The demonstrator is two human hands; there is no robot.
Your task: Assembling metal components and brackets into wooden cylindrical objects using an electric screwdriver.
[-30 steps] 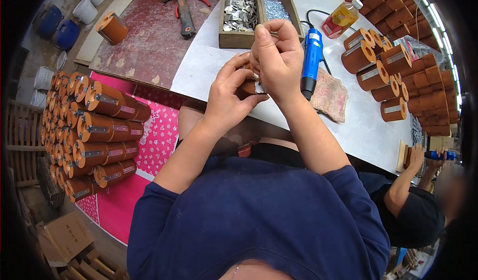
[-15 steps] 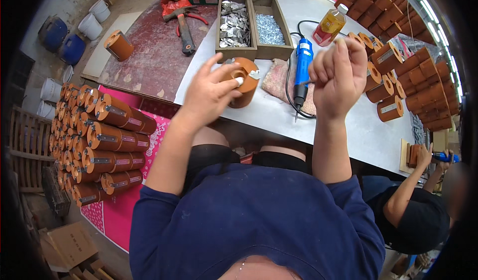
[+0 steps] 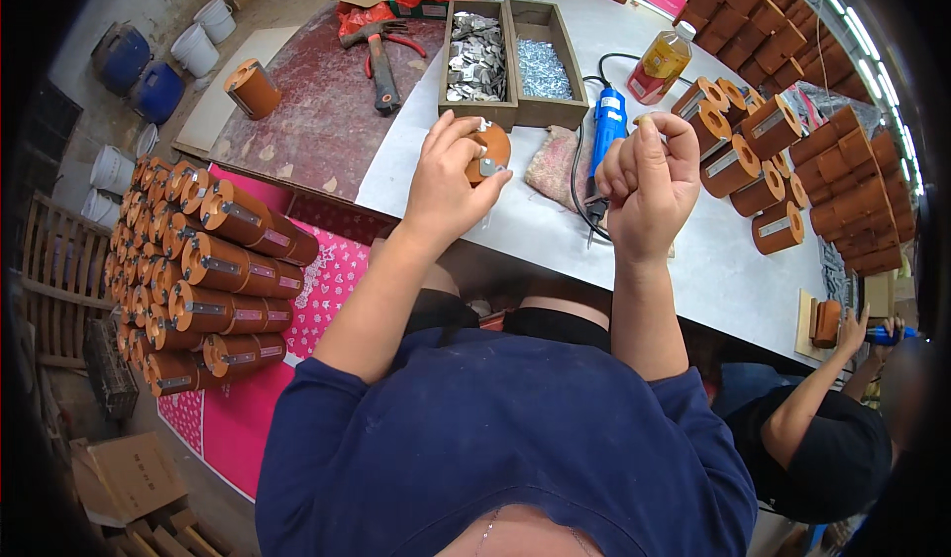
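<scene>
My left hand [image 3: 446, 181] is closed over the top of a brown wooden cylinder [image 3: 494, 146] that stands upright on the white tabletop. Small metal plates [image 3: 487, 167] lie on its top face, close to my fingertips and thumb. To the right, my right hand [image 3: 651, 173] is raised with the fingers curled and the thumb against the forefinger; what it holds, if anything, is hidden. Behind that hand lies a blue electric screwdriver [image 3: 608, 121] with a black cord, its lower part partly covered by the fingers. A pinkish cloth pad [image 3: 553, 168] lies between both hands.
A wooden two-part box [image 3: 510, 111] holds metal plates and screws. A hammer [image 3: 383, 87], red-handled pliers [image 3: 406, 44] and a drink bottle [image 3: 661, 65] lie or stand around it. Cylinders are stacked left [image 3: 233, 260] and right [image 3: 763, 151]. A co-worker [image 3: 827, 428] sits at the right.
My left hand has turned and settled lower over the cylinder's top, and a plate there sits differently. My right hand has dropped slightly, still curled. The view has shifted a little.
</scene>
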